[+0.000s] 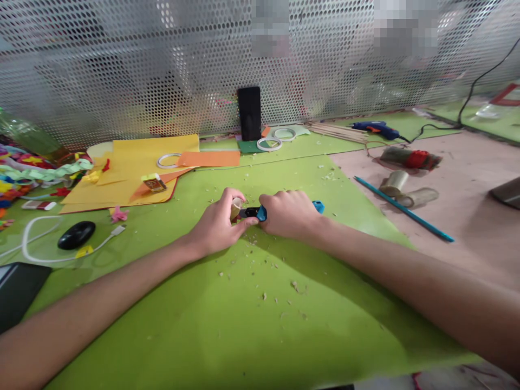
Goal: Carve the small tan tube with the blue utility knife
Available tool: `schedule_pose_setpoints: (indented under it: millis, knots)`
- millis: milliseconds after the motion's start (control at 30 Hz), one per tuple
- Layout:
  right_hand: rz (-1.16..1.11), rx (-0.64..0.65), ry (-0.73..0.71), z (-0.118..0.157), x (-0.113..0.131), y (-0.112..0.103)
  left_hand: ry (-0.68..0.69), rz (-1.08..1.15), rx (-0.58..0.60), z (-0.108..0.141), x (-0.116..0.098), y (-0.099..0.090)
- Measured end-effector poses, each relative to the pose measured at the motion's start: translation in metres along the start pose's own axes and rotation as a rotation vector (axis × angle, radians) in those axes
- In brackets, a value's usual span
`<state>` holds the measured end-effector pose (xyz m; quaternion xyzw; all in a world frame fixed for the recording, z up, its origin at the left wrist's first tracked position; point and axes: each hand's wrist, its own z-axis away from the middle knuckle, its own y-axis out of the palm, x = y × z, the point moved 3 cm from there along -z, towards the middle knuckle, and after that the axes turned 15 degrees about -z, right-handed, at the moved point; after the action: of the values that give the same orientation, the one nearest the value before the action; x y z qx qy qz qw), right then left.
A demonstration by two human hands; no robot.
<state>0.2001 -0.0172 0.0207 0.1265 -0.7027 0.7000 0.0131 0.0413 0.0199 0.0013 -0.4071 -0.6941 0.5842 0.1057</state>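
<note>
My left hand (221, 225) is closed around a short tan tube (236, 208), which looks like a piece of bamboo with its hollow end up. In my right hand (289, 213) is a blue utility knife (262, 213), its handle end showing past the heel of the hand. The knife's dark blade end points left and meets the tube at its rim. My left thumb lies along the front, close to the knife. Small pale shavings (296, 286) are scattered on the green table (195, 319) below and around both hands.
Left lie a black mouse (76, 235), a white cable (103, 246) and yellow paper (156, 143). A phone (249, 114) leans on the perforated metal screen (195, 65). Right are a blue pencil (406, 210), cut bamboo pieces (418, 197) and a corded glue gun (376, 129).
</note>
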Motion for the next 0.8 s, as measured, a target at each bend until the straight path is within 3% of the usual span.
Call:
schedule_pose_setpoints:
  millis: [500, 800]
  knots:
    - [0.036, -0.038, -0.023, -0.0009, -0.0011, 0.0029, 0.05, -0.157, -0.012, 0.0006, 0.001, 0.0042]
    - [0.038, -0.06, -0.017, -0.0033, -0.0017, 0.0005, -0.006, -0.094, -0.005, -0.0022, 0.0023, 0.0022]
